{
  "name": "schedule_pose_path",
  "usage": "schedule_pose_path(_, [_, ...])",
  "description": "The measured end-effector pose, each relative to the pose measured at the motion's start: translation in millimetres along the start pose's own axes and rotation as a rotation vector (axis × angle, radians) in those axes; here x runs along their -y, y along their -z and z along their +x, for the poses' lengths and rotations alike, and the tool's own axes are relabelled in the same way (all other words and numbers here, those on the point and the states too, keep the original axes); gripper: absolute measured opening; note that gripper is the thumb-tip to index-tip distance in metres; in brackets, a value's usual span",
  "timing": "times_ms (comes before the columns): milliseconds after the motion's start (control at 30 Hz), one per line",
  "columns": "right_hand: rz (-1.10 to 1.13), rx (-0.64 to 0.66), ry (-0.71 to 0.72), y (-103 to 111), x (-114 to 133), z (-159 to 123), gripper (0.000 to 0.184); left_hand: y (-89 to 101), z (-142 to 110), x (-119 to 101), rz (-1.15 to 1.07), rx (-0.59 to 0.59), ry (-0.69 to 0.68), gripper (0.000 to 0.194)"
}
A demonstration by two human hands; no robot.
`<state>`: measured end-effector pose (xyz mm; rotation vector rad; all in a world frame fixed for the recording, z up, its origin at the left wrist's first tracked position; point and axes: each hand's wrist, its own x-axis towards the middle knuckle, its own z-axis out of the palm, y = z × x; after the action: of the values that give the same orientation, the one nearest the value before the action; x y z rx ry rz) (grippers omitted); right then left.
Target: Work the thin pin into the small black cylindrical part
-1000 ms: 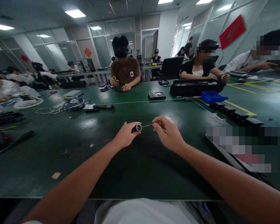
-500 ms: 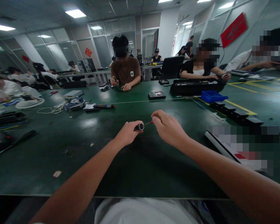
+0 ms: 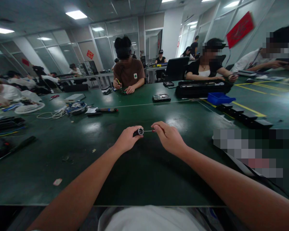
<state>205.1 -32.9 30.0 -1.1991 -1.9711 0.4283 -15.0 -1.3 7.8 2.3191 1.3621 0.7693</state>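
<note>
My left hand (image 3: 128, 139) is closed around a black cylinder with a silver-rimmed round end, which looks like a small flashlight (image 3: 140, 131). That round end faces me. Opposite it, my right hand (image 3: 170, 136) grips a thin screwdriver (image 3: 148, 131) by its red handle, most of which the fingers hide. The metal shaft runs level to the left, and its tip reaches the flashlight's side near the rim. Whether the tip sits in something there is too small to tell. Both hands are above the green table (image 3: 163, 179).
Ahead lies an open device resembling a hard drive (image 3: 161, 97). A blue bin (image 3: 220, 98) and a row of black blocks (image 3: 244, 116) stand to the right. Left are a pen-like tool (image 3: 107, 110), bundled cables (image 3: 75, 107) and a white fan grille (image 3: 29, 108). Co-workers sit across the table.
Both hands have shifted slightly left and lower in view with the flashlight and screwdriver. The screwdriver shaft, tilted before, now lies nearly level.
</note>
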Motion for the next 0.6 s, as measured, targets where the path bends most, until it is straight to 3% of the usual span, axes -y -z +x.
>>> schedule_pose_path(233, [0.041, -0.033, 0.024, 0.0, 2.5, -2.0, 0.017, 1.7, -1.9, -0.7, 0.045, -0.016, 0.005, 0.030])
schedule_pose_path(333, [0.008, -0.020, -0.023, -0.2, 0.5, -1.9, 0.029, 2.0, -2.4, -2.1, 0.041, 0.008, 0.004, 0.028])
schedule_pose_path(467, [0.063, -0.083, -0.007, -1.2, -0.2, -2.3, 0.020, 0.2, -2.3, -1.0, 0.037, 0.020, 0.003, 0.027])
schedule_pose_path(600, [0.042, -0.013, -0.043, 0.0, 1.5, -1.1, 0.020, -0.8, -2.0, 1.1, 0.051, 0.014, 0.004, 0.028])
